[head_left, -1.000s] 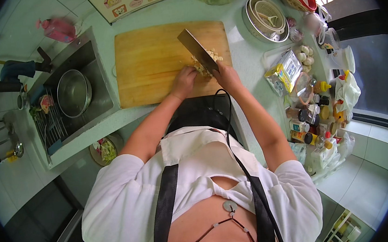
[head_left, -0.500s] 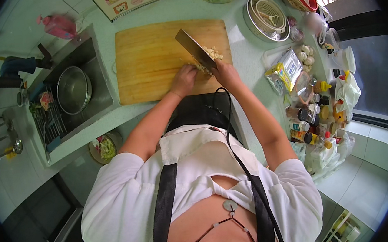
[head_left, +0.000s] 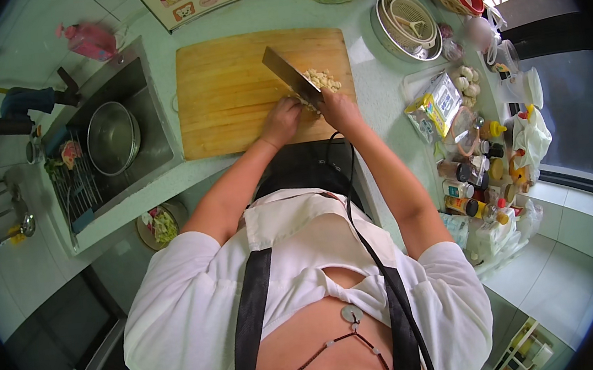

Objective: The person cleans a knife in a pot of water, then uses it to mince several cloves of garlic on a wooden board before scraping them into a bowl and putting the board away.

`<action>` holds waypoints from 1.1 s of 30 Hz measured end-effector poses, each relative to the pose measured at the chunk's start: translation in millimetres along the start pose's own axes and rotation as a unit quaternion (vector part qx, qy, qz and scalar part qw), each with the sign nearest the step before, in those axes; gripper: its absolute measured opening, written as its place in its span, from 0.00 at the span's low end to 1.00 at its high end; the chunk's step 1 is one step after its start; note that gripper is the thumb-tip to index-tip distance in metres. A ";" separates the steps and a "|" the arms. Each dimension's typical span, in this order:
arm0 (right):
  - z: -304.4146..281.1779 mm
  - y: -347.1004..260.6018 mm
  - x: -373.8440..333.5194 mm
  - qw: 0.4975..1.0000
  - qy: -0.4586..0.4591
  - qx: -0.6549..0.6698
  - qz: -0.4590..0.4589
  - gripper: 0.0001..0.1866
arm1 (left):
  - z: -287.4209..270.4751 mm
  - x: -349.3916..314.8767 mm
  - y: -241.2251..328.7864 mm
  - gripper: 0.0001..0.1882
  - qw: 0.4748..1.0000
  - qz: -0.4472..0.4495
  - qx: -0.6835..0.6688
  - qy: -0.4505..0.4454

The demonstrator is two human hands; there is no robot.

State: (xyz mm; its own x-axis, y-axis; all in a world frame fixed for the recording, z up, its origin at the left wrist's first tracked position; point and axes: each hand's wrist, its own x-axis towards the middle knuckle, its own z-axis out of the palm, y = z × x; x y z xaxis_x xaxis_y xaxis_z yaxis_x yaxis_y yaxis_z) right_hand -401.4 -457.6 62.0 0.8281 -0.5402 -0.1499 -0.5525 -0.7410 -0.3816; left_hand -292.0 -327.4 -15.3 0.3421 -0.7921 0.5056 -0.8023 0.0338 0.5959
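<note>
Cleaver (head_left: 290, 75), presumably stiff, fairly heavy, best held at its near end, stands over cutting board (head_left: 224, 96) beside pale chopped pieces (head_left: 323, 80), right hand (head_left: 341, 112) closed around it, left hand (head_left: 282, 123) grip indeterminable.

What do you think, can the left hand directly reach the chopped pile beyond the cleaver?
Probably not: the cleaver in the right hand stands between the left hand and the chopped pile.

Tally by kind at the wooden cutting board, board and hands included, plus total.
Bare hands: 2 (left hand, right hand)
Cleaver: 1, gripped in the right hand
Wooden cutting board: 1
Total: 4
Left out: pale chopped food pieces, too small and partly hidden to count.
</note>
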 end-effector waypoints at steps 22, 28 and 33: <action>-11.9 -5.5 -12.4 0.999 -0.033 -0.015 -0.025 0.11 | -5.2 -5.9 3.3 0.09 1.000 -0.023 0.004 0.014; -2.1 -9.0 -9.0 0.999 -0.036 -0.028 0.000 0.09 | -4.3 -0.7 5.2 0.09 1.000 -0.001 0.004 0.008; 11.1 9.1 2.8 0.998 0.020 0.062 -0.009 0.11 | -5.7 -1.6 2.9 0.09 1.000 0.012 -0.007 0.001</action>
State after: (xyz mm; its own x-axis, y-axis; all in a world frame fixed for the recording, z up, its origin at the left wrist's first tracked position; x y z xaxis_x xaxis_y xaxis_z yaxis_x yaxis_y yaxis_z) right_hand -403.1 -461.5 47.9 0.8316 -0.5451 -0.1060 -0.5198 -0.6971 -0.4938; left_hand -292.1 -322.5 -10.8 0.3241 -0.7897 0.5209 -0.8033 0.0611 0.5924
